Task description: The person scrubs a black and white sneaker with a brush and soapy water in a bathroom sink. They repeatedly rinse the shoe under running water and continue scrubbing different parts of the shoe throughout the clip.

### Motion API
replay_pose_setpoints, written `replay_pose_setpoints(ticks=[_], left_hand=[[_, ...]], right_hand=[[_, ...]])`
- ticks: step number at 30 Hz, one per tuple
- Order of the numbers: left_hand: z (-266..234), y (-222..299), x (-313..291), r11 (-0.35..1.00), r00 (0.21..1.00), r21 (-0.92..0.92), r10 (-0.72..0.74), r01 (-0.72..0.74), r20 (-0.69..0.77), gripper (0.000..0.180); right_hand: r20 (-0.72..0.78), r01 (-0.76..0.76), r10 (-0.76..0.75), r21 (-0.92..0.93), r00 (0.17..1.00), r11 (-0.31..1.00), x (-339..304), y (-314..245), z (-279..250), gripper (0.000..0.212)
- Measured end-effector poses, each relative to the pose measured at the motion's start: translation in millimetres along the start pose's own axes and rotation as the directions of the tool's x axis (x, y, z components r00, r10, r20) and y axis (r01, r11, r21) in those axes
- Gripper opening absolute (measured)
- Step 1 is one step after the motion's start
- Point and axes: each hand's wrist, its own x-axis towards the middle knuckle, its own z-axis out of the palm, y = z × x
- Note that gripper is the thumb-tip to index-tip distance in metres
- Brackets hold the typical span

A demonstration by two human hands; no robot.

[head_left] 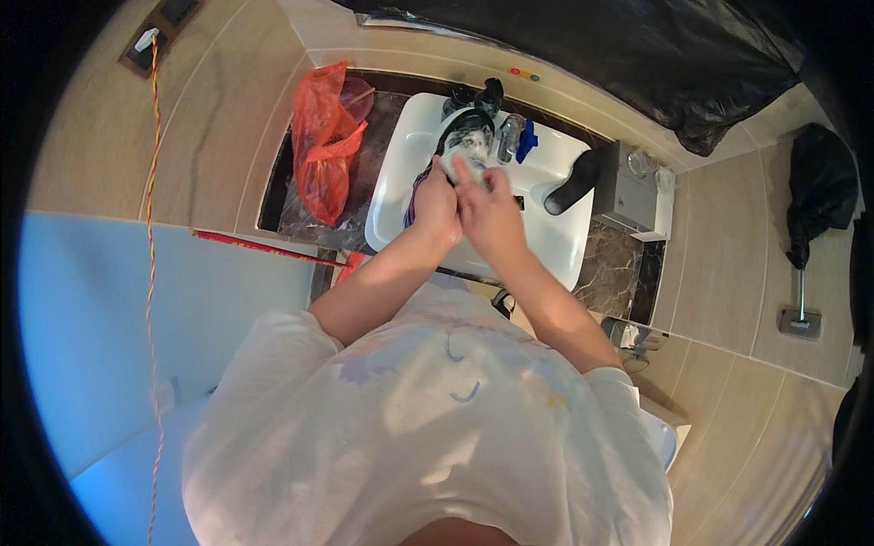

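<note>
Over the white sink, my left hand is closed around the near part of a dark, shoe-shaped item covered in white foam. A purple edge shows beside that hand. My right hand is bent against the foamy side, fingers curled on a small whitish thing whose kind I cannot make out. Both hands are close together, nearly touching. A dark, long, round-ended piece like an insole leans on the sink's right rim. More black items sit at the back rim, by the faucet.
A red plastic bag lies on the dark marble counter to the left. Beside the faucet is a blue item. A grey box stands right of the sink. Black plastic sheeting hangs above; a twisted cord hangs at left.
</note>
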Motion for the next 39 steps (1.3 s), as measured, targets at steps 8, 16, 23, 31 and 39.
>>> replay_pose_setpoints(ticks=[8,16,23,31,39], left_hand=[[15,2,-10,0.997,0.996,-0.081,-0.017,0.01,-0.084,0.035],[4,0,-1,0.993,1.0,-0.113,0.022,-0.021,0.005,0.029],[-29,-12,27,0.993,0.999,-0.114,-0.038,0.039,0.009,0.036],[-20,-13,22,0.995,1.0,-0.099,-0.025,0.025,0.0,0.035],[-7,-6,6,0.999,0.998,0.036,-0.019,0.02,-0.053,0.034]], right_hand=[[-0.003,-0.002,0.002,0.001,1.0,1.0,-1,-3,-7,0.044],[0.009,-0.044,0.044,-0.022,0.999,0.999,3,9,-8,0.047],[0.03,-0.063,0.064,-0.015,0.998,0.998,3,18,0,0.046],[0.027,-0.106,0.106,-0.025,0.994,0.994,8,26,-3,0.045],[-0.018,-0.105,0.104,-0.029,0.994,0.994,5,30,-4,0.041]])
